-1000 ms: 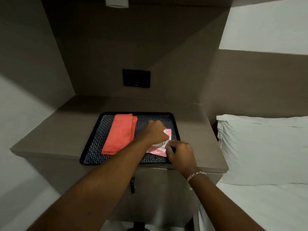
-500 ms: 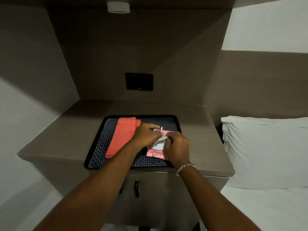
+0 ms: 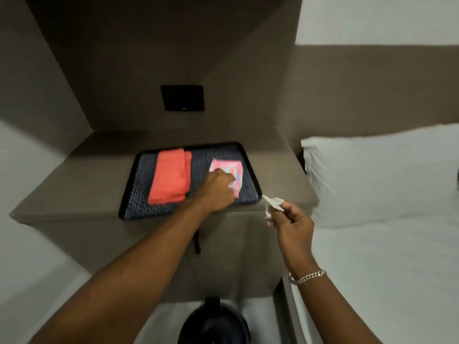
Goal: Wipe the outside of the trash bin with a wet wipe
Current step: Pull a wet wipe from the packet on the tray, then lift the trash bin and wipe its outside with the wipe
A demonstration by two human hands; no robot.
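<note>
A pink pack of wet wipes (image 3: 229,167) lies on the right side of a black tray (image 3: 129,187) on the bedside cabinet. My left hand (image 3: 218,189) rests on the pack's near edge, fingers closed on it. My right hand (image 3: 293,222) is off the tray, to the right of the cabinet's front edge, pinching a crumpled white wet wipe (image 3: 272,204). A black trash bin (image 3: 213,324) stands on the floor below the cabinet, at the bottom middle of the view; only its top shows.
A folded orange cloth (image 3: 170,177) lies on the tray's left side. The brown cabinet (image 3: 74,175) has a dark door handle (image 3: 197,244) on its front. A bed with a white pillow (image 3: 377,175) is close on the right. A black wall plate (image 3: 182,98) sits behind.
My right hand has pulled a white wipe out of the pack and drawn back to the right, off the tray. My left hand stays on the pack. The view tilted down, showing the bin.
</note>
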